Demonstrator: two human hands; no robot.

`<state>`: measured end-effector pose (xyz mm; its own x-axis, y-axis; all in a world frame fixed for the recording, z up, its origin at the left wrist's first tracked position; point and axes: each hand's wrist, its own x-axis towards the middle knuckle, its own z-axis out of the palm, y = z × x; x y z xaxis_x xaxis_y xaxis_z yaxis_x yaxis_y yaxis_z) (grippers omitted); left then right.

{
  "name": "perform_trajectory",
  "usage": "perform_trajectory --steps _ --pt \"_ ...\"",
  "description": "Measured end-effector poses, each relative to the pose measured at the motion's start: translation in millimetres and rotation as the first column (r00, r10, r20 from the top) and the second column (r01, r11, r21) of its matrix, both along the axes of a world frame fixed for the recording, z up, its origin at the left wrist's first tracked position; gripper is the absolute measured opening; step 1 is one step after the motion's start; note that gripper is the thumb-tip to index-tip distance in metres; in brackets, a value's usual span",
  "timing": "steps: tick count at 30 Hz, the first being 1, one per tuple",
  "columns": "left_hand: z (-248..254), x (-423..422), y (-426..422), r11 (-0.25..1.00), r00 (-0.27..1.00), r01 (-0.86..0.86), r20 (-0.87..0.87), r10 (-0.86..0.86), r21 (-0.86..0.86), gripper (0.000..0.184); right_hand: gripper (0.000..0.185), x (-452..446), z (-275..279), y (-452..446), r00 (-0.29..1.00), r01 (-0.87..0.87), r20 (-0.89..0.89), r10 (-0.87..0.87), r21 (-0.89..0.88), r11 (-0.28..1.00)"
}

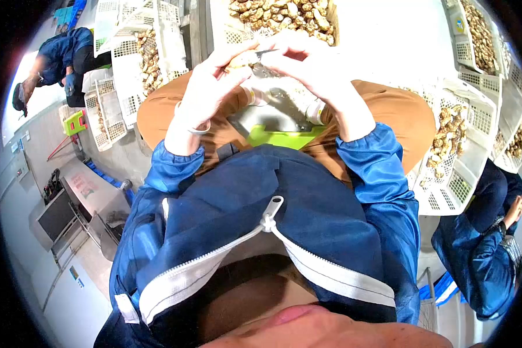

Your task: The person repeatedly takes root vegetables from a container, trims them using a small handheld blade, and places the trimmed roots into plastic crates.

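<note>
My left hand [217,81] is closed on a brown-and-cream piece that looks like a mushroom [243,60]. My right hand [313,64], washed out by bright light, has its fingers bent together around a thin dark blade, apparently a small knife [266,51]. The blade's tip is close to the mushroom; whether they touch I cannot make out. Both hands are raised over my lap, near each other. Beneath them, between my knees, lies a dark container [278,110] with a lime-green edge [284,138] and pale bits inside.
Ahead stands a white crate [233,36] heaped with similar mushrooms. More part-filled crates are on the left [124,52] and right [455,185]. One person in blue [69,49] works at far left, another [481,249] at right. A green stool [74,123] stands at left.
</note>
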<state>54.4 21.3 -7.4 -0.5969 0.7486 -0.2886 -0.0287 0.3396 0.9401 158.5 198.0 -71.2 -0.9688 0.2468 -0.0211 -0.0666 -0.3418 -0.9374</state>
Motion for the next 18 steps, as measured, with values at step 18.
perform_trajectory --steps 18 --pt "-14.1 0.9 -8.5 0.981 0.886 -0.162 0.452 0.098 0.105 0.043 0.017 3.1 7.1 -1.1 0.991 -0.028 0.129 0.027 0.011 1.000"
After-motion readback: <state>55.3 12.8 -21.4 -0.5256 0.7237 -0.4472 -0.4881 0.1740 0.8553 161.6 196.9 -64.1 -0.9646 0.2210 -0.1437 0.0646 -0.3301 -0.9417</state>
